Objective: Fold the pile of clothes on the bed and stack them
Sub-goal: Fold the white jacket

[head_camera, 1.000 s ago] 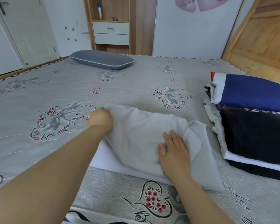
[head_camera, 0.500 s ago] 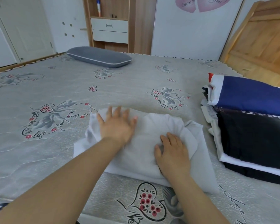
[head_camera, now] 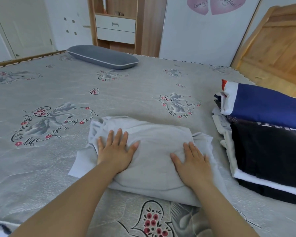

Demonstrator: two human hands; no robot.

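— Head view: what are your hands doing?
— My left hand [head_camera: 115,152] and right hand [head_camera: 190,162] are lying flat, fingers spread wide, pressing on the folded grey garment [head_camera: 154,156] on the bed [head_camera: 58,168].
— And further off?
— To my right the stack of folded clothes [head_camera: 266,134] is sitting; a grey pillow [head_camera: 102,56] is lying at the far edge.

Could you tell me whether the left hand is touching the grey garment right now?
Touching. The head view shows the left hand lying flat, fingers spread, on the grey garment.
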